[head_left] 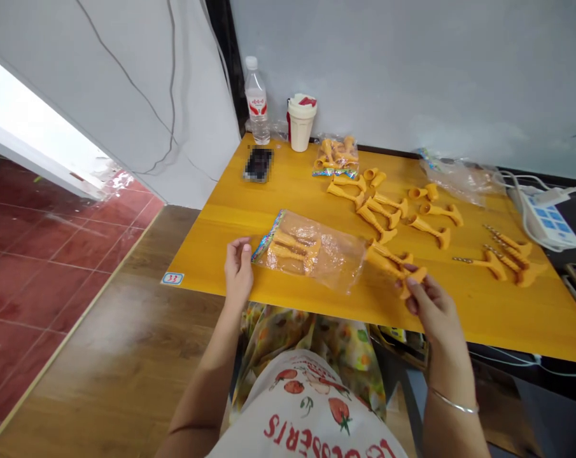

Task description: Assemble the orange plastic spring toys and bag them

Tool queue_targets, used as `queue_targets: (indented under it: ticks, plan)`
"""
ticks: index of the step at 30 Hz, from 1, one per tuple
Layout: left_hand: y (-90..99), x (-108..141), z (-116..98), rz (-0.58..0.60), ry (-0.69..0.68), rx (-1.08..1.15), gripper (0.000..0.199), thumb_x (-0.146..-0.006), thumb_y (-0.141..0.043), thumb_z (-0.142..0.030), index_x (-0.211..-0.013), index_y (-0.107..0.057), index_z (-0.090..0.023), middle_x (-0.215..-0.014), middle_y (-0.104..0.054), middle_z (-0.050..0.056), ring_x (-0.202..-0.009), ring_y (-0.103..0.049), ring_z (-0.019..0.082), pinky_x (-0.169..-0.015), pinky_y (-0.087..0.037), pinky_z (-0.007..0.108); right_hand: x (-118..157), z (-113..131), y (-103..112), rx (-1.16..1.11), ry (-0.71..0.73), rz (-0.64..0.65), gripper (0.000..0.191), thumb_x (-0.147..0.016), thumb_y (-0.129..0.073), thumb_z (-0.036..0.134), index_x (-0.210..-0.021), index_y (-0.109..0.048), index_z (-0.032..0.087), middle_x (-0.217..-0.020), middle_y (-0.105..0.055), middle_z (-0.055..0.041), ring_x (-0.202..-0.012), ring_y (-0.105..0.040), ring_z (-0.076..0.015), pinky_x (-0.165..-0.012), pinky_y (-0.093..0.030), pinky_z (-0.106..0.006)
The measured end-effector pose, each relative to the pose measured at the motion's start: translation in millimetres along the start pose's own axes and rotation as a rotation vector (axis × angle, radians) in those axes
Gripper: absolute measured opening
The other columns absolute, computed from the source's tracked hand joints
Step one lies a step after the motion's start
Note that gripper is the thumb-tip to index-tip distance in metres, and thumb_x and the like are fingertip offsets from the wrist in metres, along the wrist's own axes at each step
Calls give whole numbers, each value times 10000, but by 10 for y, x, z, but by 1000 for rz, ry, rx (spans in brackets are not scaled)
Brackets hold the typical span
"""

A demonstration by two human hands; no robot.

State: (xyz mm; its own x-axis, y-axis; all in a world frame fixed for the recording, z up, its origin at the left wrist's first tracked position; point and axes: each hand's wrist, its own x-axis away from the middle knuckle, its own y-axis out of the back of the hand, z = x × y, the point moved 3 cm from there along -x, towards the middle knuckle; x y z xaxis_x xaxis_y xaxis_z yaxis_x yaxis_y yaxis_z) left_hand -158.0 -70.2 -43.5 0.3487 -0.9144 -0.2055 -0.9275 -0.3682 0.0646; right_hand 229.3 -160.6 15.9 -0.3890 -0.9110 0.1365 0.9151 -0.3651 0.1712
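Yellow table [202, 261], two bags [311, 251]; right hand [433, 305] grips parts [393, 264].

A small white sticker [172, 278] printed with blue "33" sits on the yellow wooden tabletop [206, 254], left of the left hand [238, 270]; below that hand, a white apron [302, 407] shows red capitals, "ERIS" legible.

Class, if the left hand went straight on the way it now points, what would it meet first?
The left hand would probably meet the yellow tabletop first, just past its near edge, though depth is unclear.
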Motion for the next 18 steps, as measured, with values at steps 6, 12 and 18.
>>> queue_targets:
  ticks: [6,12,18]
  plan:
    - [-26,1,1,53,9,25,357,-967,-509,-516,-1138,-576,-211,-1211,-626,93,-1200,-598,202,-1088,-444,363,-217,41,-769,-16,-9,275,533,-788,-694,565,-1160,-551,212,-573,-555,68,-412,-415,-84,-403,-343,-219]
    - [-63,-2,-47,111,7,14,370,-970,-499,-522,-1163,-581,-217,-1238,-649,104,-1212,-614,222,-1093,-453,396,-468,138,-1370,-125,-27,430,495,-763,-705,579,-1066,-640,192,-689,-662,7,-478,-499,-96,-466,-410,-237]
    - [-58,-6,-73,131,15,-7,386,-965,-501,-532,-1160,-575,-207,-1234,-661,112,-1203,-622,232,-1077,-465,399,-702,61,-1706,-180,-103,467,501,-695,-751,628,-914,-685,182,-575,-637,0,-501,-572,-134,-533,-510,-277]
